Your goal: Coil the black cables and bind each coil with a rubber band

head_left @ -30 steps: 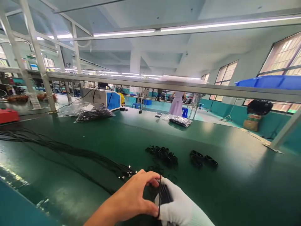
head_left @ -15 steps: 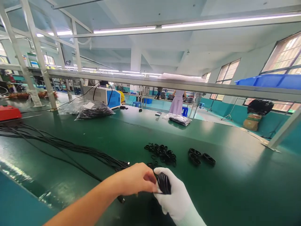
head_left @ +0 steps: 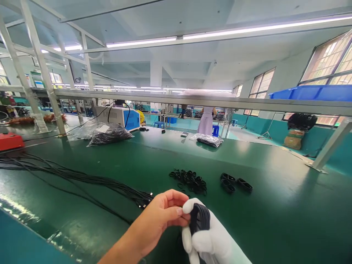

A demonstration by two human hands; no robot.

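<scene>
My right hand (head_left: 211,236), in a white glove, is closed round a coiled black cable (head_left: 200,219) at the bottom middle of the head view. My bare left hand (head_left: 162,216) pinches the same coil from the left, fingertips pressed against the gloved thumb. Just beyond the hands lies a heap of small black rubber bands (head_left: 189,179) on the green table (head_left: 275,205). A few bundled cable coils (head_left: 235,182) lie to the right of the heap. A long bunch of loose black cables (head_left: 74,176) runs in from the far left and ends near my left hand.
Clear bags of black cables (head_left: 107,134) and another bag (head_left: 209,140) lie farther back. A blue-fronted machine (head_left: 121,116) stands behind them, a red object (head_left: 9,141) at the left edge. A metal frame rail (head_left: 192,99) crosses overhead with a blue bin (head_left: 316,92). A person (head_left: 205,121) stands beyond.
Both hands have risen slightly and shifted right with the coil. The left fingers now pinch at the coil's upper left, and the gloved hand has turned so more of the coil shows.
</scene>
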